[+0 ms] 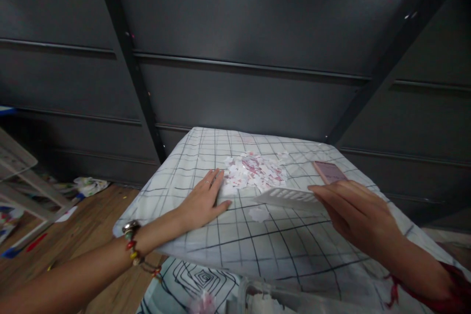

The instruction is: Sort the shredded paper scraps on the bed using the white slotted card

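My left hand (204,201) lies flat on the checked tablecloth (235,250), fingers stretched out. Its fingertips are at the left edge of a heap of white and pinkish paper scraps (257,171). In my right hand (360,211) is a thin white slotted panel (290,197), pinched at its right end. The panel is tilted and reaches left, in front of the heap; its exact kind cannot be made out. One pale scrap (259,214) lies apart, below the panel's left tip. A pink phone-like slab (329,172) rests on the cloth just beyond my right hand.
A dark panelled wall (235,93) stands behind the table. At the near edge is a clear plastic box (245,292) with pale pieces inside, beside a patterned cloth (176,284). To the left, a white frame (33,201) stands on the wooden floor (99,216).
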`<state>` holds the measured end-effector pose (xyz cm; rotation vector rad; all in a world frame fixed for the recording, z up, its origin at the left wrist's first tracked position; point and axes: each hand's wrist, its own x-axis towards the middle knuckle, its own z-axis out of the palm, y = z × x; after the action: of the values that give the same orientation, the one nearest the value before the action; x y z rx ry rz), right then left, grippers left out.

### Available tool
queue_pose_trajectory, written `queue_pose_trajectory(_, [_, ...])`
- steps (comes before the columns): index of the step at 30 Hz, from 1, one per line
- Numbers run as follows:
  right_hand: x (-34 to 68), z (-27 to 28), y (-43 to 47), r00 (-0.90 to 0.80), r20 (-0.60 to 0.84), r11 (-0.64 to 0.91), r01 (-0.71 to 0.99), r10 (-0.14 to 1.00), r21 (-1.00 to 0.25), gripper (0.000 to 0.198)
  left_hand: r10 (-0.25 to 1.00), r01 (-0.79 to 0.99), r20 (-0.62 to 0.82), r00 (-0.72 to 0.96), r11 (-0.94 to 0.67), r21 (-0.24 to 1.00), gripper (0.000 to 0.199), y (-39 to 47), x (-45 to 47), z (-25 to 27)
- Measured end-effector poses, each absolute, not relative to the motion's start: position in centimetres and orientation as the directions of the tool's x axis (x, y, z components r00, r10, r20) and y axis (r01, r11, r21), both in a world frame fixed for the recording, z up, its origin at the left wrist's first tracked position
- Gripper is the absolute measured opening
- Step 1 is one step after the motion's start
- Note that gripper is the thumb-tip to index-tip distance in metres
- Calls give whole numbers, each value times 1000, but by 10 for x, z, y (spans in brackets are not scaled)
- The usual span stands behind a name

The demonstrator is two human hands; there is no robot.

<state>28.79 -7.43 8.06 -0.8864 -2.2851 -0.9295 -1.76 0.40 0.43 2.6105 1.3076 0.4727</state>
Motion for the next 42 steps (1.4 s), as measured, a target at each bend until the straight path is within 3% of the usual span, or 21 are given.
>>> queue_pose_trajectory(5, [253,91,-46,-654,652,511,739,384,439,19,827,775,195,528,-563,288,80,0,-29,4])
queue_pose_trajectory(9, [231,93,-32,-729,615,588,649,299,483,25,832,786,209,513,-554,274,80,-3,-29,3])
queue_pose_trajectory(15, [250,95,-45,-762,534,670,614,366,417,26,826,781,240,510,-562,274,75,-3,-28,1])
queue_pose_trajectory(23, [246,95,-42,-719,596,598,666,357,446,28,813,770,276,513,-578,271,73,-2,-29,-2])
queue_pose_trajectory(27, [231,94,-34,-744,602,624,624,289,471,27,829,785,244,504,-557,272,73,-3,-28,0])
queue_pose_trajectory(32, [257,92,-44,-761,534,661,619,369,425,28,844,797,221,489,-535,281,75,-4,-27,2])
queue_pose_trajectory(42, [243,93,-39,-726,602,611,652,332,450,31,843,803,212,494,-536,261,72,-5,-26,5])
